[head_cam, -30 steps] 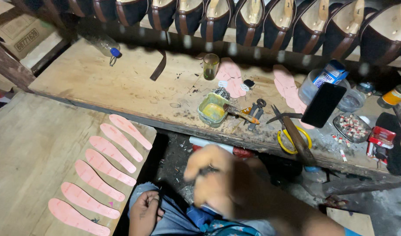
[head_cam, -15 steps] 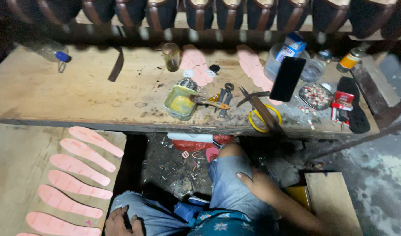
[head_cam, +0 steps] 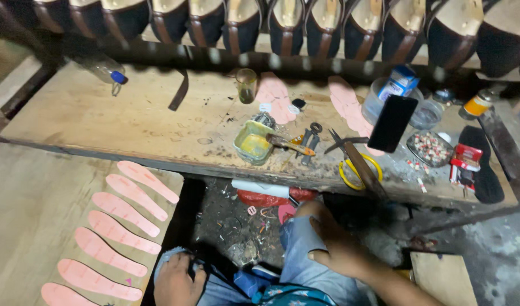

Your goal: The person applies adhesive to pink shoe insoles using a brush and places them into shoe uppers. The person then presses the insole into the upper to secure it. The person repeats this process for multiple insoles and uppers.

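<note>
Head view shows our right hand [head_cam: 333, 243] flat, fingers together, steadying on our denim-clad knee [head_cam: 296, 238], our left hand [head_cam: 175, 277] curled shut beside flat pink foam insoles [head_cam: 126, 212], below the worn wooden counter [head_cam: 101, 119].

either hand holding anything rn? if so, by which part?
Nothing clearly held. Right hand lies flat on the knee, empty. Left hand rests on the other leg, fingers curled; whether it grips anything cannot be told.

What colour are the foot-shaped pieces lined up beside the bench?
Pink. The insoles show best in the head view, lying in a row at lower left.
</note>
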